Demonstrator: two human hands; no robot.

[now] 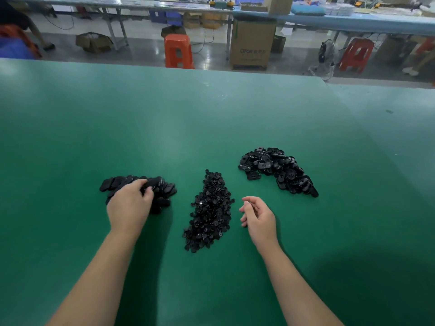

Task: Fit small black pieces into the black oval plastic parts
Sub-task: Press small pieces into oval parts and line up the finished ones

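Three black heaps lie on the green table. At the left is a pile of smooth black oval parts. My left hand lies on top of this pile, its fingers curled into the ovals; whether it grips one I cannot tell. In the middle sits a long heap of small black pieces. At the right is a pile of oval parts lying with their hollow sides showing. My right hand hovers just right of the small pieces, fingers loosely curled, nothing seen in it.
The table's far edge runs across the view, stepping down at the right. Beyond it stand two orange stools, a cardboard box, a fan and long workbenches.
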